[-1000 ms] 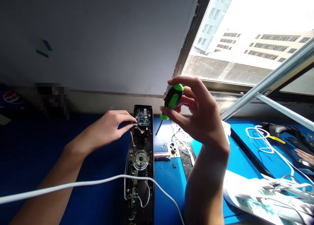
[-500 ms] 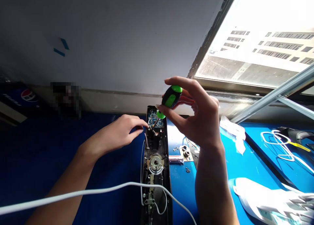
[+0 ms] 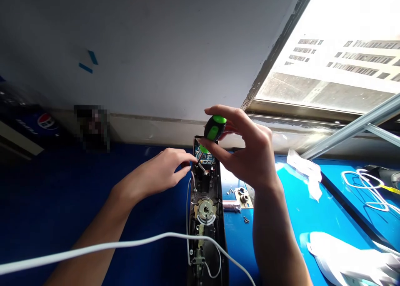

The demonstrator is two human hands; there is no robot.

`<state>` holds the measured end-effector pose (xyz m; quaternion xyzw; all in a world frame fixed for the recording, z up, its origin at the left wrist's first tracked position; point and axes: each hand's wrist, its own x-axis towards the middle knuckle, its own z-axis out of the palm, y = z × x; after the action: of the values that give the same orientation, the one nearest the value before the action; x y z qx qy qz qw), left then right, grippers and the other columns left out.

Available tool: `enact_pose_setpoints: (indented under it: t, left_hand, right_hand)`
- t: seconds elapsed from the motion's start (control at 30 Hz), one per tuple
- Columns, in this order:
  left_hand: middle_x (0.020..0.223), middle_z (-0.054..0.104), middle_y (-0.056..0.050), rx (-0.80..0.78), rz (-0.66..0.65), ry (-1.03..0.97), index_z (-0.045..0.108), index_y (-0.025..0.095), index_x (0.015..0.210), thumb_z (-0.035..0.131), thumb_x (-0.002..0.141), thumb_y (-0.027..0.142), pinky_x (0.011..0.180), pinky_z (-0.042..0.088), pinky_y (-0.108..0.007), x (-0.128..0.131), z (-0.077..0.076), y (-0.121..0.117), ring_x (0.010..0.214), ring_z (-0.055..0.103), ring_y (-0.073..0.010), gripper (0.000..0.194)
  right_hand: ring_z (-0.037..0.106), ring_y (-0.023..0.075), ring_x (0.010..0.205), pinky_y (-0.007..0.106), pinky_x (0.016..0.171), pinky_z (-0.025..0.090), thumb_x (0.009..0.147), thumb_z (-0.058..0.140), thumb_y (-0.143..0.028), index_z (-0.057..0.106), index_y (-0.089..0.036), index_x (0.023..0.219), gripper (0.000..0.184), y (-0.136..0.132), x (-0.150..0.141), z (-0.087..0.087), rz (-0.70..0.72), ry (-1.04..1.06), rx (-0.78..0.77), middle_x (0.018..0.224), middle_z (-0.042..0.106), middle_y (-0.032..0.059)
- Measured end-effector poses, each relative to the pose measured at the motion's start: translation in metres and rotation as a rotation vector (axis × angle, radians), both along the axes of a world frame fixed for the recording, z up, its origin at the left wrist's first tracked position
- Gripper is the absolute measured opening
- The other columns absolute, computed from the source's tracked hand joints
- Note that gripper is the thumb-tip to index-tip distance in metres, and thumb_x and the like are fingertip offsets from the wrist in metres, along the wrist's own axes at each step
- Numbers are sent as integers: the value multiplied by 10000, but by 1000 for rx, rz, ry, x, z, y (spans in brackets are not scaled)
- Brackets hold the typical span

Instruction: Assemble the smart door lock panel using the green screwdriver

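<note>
A short screwdriver [image 3: 215, 130] with a green and black handle is in my right hand [image 3: 248, 146], gripped between thumb and fingers. Its shaft slants down to the left into a long black device housing [image 3: 221, 244], which looks like an electronic door lock. Beside the tip, my left hand [image 3: 165, 167] reaches over the housing's left edge, index finger touching near the shaft and thumb a little apart. Under the handle lies a blue circuit board [image 3: 208, 159]. White wires [image 3: 193, 180] run below it, and farther down sits a round metal mechanism [image 3: 206, 210].
A white cable [image 3: 140, 242] crosses in front of my left forearm and the housing. Right of the housing are small screws [image 3: 246, 220], a metal plate with a round part [image 3: 243, 197] and a wrapped strip [image 3: 231, 206]. Plastic bags [image 3: 304, 169] and a metal frame bar [image 3: 353, 125] are farther right.
The view has shifted slightly, so the scene sits farther right. My right hand and the screwdriver have come a little lower and left relative to the housing; my left hand stays beside the tip.
</note>
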<state>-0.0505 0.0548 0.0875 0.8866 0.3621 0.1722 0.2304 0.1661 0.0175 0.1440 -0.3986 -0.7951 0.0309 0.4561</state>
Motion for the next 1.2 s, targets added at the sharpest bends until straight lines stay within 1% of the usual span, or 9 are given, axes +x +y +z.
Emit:
enact_pose_setpoints:
  t: [0.17, 0.27, 0.33, 0.43, 0.57, 0.7, 0.93, 1.1, 1.2]
  left_hand:
    - [1185, 775, -38, -32, 3, -21, 732, 254, 1180, 544, 1012, 284, 930, 551, -339, 1, 2, -2, 1056, 732, -236, 254]
    - [1170, 770, -65, -128, 123, -104, 656, 245, 1214, 525, 1027, 367, 906, 578, -367, 4, -6, 1, 1060, 745, -263, 258]
    - [1249, 745, -103, -224, 196, -210, 560, 237, 1324, 540, 1015, 405, 936, 593, -395, 7, -14, 5, 1131, 737, -285, 352]
    - [1241, 744, -138, -370, 149, -298, 460, 218, 1417, 614, 966, 400, 947, 608, -426, 12, -24, 11, 1138, 741, -299, 510]
    - [1083, 772, -85, -506, 96, -361, 426, 222, 1387, 643, 947, 346, 939, 610, -433, 12, -27, 13, 1053, 763, -268, 506]
    - [1009, 769, -41, -573, 84, -404, 402, 238, 1346, 674, 922, 309, 883, 617, -410, 10, -23, 11, 1012, 773, -258, 509]
    - [1035, 772, -37, -587, 120, -392, 451, 247, 1260, 717, 869, 267, 963, 601, -434, 11, -23, 12, 1047, 773, -260, 473]
    - [1004, 764, -22, -630, 75, -422, 458, 246, 1233, 710, 861, 235, 982, 603, -438, 11, -20, 9, 1028, 773, -247, 450]
    - [1006, 764, -27, -623, 85, -408, 462, 241, 1214, 703, 869, 232, 985, 603, -439, 10, -19, 9, 1055, 768, -254, 421]
  right_hand:
    - [676, 153, 849, 335, 833, 608, 959, 685, -266, 651, -279, 1291, 334, -1, -3, 3, -42, -101, 49, 1140, 736, 26]
    - [638, 137, 785, 311, 734, 572, 962, 687, -273, 655, -272, 1278, 317, 0, -9, -1, -87, -114, 71, 1058, 712, 20]
    - [638, 129, 772, 291, 706, 556, 949, 721, -305, 651, -258, 1261, 323, 0, -14, -4, -99, -102, 70, 1016, 696, 12]
    - [663, 130, 806, 275, 746, 560, 942, 744, -371, 643, -255, 1200, 300, 0, -19, -7, -86, -84, 46, 998, 706, 6]
    - [672, 121, 842, 262, 775, 547, 991, 639, -229, 617, -262, 1163, 177, -1, -21, -5, -7, -59, -3, 1034, 725, 6]
    - [644, 116, 796, 268, 755, 534, 943, 552, -104, 572, -265, 1219, 320, -3, -14, 2, 105, -82, -83, 1030, 720, 2]
    - [625, 141, 712, 312, 686, 550, 913, 683, -212, 627, -242, 934, 67, -4, -8, 9, -122, -127, 38, 883, 709, 16]
    - [651, 121, 806, 277, 740, 547, 874, 551, -58, 618, -243, 1158, 346, -8, -9, 7, 13, -137, -27, 1070, 710, 16]
    - [640, 128, 792, 287, 723, 532, 891, 586, -115, 624, -256, 1175, 319, -8, -10, 5, -13, -139, -24, 1077, 708, 19]
